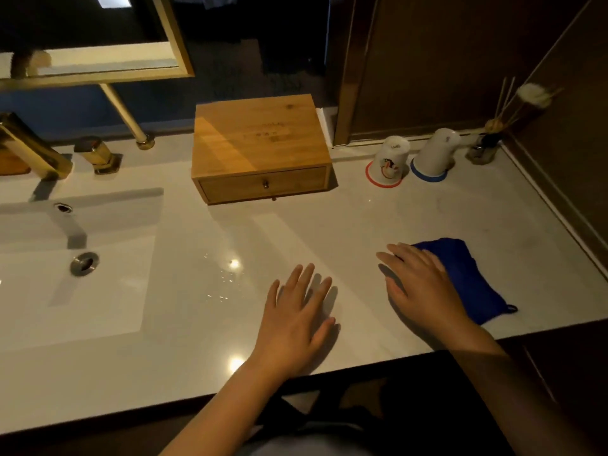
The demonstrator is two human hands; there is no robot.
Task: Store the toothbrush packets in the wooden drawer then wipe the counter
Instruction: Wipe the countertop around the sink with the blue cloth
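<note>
Dim bathroom, white counter [296, 225] glaring under the light. Wooden drawer [263, 184] is sitting closed; no toothbrush packets showing. Your right hand [424, 284] is pressing flat, fingers together, on the blue cloth [477, 281], front-right of the drawer. Left hand [296, 314] is resting spread, front of it. Risk: a wide sweep clipping the upturned cups [391, 159] right of the drawer.

Right hand [424, 284] flat on blue cloth [467, 278], left hand [296, 314] on counter [197, 324]

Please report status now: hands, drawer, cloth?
Left hand flat on counter. Right hand flat on blue cloth. Wooden drawer closed. Nothing blocking.
</note>
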